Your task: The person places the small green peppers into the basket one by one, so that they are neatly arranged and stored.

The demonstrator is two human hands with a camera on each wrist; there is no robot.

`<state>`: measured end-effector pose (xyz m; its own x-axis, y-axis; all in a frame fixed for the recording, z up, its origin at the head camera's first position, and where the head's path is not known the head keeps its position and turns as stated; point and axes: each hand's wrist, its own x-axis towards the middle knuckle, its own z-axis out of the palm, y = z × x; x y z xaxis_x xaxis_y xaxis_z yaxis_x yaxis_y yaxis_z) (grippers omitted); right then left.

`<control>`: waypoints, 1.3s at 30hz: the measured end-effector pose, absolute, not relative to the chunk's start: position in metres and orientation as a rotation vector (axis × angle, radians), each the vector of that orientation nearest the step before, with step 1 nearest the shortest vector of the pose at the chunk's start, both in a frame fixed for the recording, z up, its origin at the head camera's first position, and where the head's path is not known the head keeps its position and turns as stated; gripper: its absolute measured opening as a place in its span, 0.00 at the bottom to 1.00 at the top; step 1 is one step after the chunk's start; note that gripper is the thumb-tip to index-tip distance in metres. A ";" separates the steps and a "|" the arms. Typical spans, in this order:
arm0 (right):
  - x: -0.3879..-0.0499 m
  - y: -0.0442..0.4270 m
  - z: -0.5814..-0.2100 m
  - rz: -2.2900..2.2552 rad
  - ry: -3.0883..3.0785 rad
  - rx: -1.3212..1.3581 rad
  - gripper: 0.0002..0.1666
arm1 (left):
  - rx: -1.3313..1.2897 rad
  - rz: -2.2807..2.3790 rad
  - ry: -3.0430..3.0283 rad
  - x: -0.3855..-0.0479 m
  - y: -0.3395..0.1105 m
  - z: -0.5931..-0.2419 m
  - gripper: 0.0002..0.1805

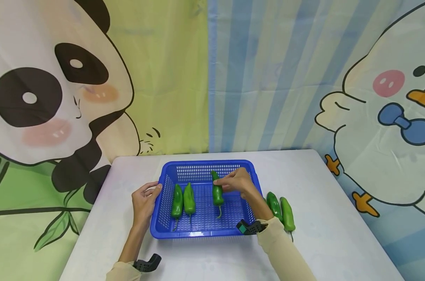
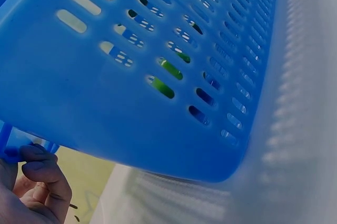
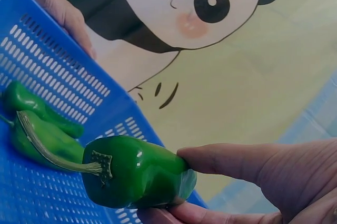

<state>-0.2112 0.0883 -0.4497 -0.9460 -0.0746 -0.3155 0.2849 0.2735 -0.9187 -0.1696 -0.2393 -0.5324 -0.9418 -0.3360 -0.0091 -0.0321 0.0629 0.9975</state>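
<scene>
A blue plastic basket with slotted walls stands on the white table. My left hand grips its left rim, fingers curled over the edge, as the left wrist view also shows with the hand at the rim. Between thumb and fingers my right hand pinches a green chili pepper over the right half of the basket. In the right wrist view that pepper has its curved stem toward the camera. Inside the basket, on the left, lie two more green peppers side by side.
To the right of the basket, two green peppers lie on the white table, partly behind the right forearm. Behind the table hang cloths printed with a panda and a white duck. Each wrist wears a black strap-on device.
</scene>
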 end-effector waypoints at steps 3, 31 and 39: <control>-0.213 0.084 -0.452 -1.721 2.237 0.201 0.16 | 0.372 -1.971 -2.114 -0.169 -0.239 -0.533 0.21; -0.236 0.035 -0.468 -1.569 2.213 0.311 0.33 | 0.354 -1.968 -2.101 -0.170 -0.240 -0.534 0.19; -0.245 0.025 -0.481 -1.490 2.214 0.359 0.39 | 0.353 -1.984 -2.081 -0.169 -0.240 -0.534 0.19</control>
